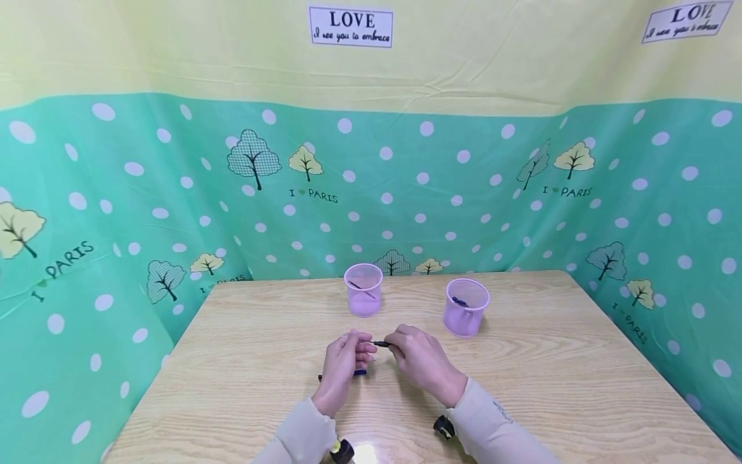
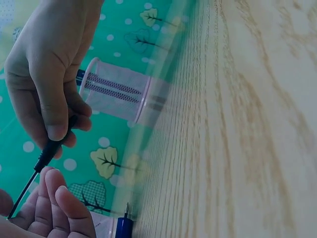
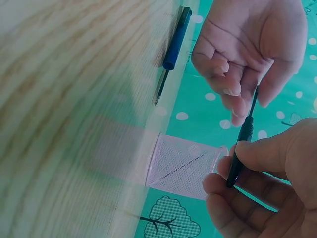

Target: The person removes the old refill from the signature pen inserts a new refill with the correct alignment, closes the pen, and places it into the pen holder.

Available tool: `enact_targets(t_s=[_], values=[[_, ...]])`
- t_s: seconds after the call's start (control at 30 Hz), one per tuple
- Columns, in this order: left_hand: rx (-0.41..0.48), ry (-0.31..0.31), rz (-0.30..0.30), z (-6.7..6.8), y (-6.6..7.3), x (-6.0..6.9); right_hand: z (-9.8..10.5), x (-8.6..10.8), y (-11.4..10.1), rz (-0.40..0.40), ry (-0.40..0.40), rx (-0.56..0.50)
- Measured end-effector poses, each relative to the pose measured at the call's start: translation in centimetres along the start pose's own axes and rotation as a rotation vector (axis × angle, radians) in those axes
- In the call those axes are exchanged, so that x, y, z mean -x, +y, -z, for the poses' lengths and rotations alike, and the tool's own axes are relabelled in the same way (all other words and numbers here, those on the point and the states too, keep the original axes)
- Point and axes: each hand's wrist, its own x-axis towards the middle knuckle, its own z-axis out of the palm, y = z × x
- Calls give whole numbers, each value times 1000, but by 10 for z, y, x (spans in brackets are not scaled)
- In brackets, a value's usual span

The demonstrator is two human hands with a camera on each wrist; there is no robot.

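Between the hands runs a slim black pen piece (image 3: 242, 148): a ribbed, tapered grip section with a thin dark refill (image 2: 22, 194) reaching out of it. My right hand (image 1: 426, 361) pinches the black section between thumb and fingers. At the other end, my left hand (image 1: 342, 367), palm turned up, pinches the thin rod's end between thumb and forefinger; its other fingers curl loosely. On the table under the left hand lies a blue pen barrel (image 3: 177, 42) with a refill tip (image 3: 160, 89) beyond its end. The left hand partly hides that barrel in the head view.
Two lilac mesh pen cups stand beyond the hands. The left cup (image 1: 364, 303) holds a thin dark stick, the right cup (image 1: 464, 320) several dark blue pieces. A polka-dot curtain (image 1: 388, 174) borders the wooden table (image 1: 261, 341) at the back and sides.
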Motion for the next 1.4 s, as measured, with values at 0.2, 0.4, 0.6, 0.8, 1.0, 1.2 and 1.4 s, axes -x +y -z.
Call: enact_targets(t_s=[0.2, 0.4, 0.6, 0.8, 1.0, 1.2, 1.4], values=[[-22, -19, 10, 1, -1, 1, 0, 0, -1, 7, -2, 5], [-21, -34, 33, 0, -1, 0, 0, 0, -1, 10, -3, 7], [-12, -53, 33, -1, -3, 0, 1, 0, -1, 11, -6, 4], [-7, -53, 37, -3, -4, 1, 1, 0, -1, 12, -3, 7], [-10, -59, 37, -6, -5, 2, 0, 0, 0, 22, -1, 7], [-17, -64, 46, -6, -5, 2, -1, 0, 0, 26, 3, 8], [-7, -70, 53, -6, -4, 3, -1, 0, 0, 24, 3, 4]])
